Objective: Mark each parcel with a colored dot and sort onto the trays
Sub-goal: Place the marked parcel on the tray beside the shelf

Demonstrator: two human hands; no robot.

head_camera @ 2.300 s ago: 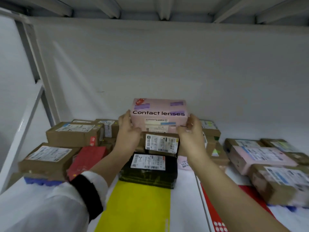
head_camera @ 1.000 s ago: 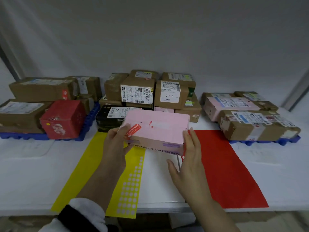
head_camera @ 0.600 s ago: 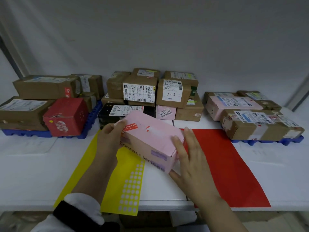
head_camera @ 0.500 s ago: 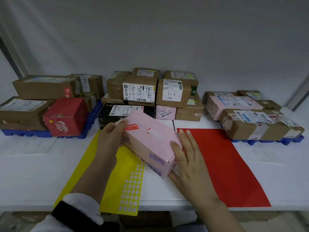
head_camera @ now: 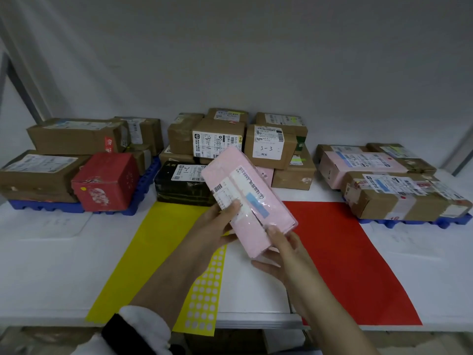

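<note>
Head view: both hands hold the pink parcel (head_camera: 245, 198) in the air above the middle of the white desk (head_camera: 51, 252). It is tilted, with its long side running from eleven o'clock down to five o'clock and its white shipping label turned up toward the camera.

The left hand (head_camera: 217, 226) grasps the parcel's left edge, thumb lying on the label and fingers hidden behind. A white sleeve (head_camera: 143, 326) with a black band covers that wrist. The right hand (head_camera: 279, 254) grasps the near lower corner, thumb on the top face and fingers curled beneath.

Under the parcel, at seven o'clock from it, lies a yellow sheet (head_camera: 153, 252) with a block of pale round spots along its right edge. At four o'clock from the parcel lies a red sheet (head_camera: 345, 252), flat on the desk.

At nine o'clock from the parcel, a blue tray (head_camera: 143, 185) carries brown boxes and a red box (head_camera: 107, 180) bearing a yellow dot. At three o'clock, another blue tray (head_camera: 409, 222) carries brown boxes and a pink box (head_camera: 358, 162).

At twelve o'clock, behind the held parcel, a pile of parcels stands against the wall, among them a black parcel (head_camera: 179, 188) and a brown box marked 3-3 (head_camera: 268, 147).
</note>
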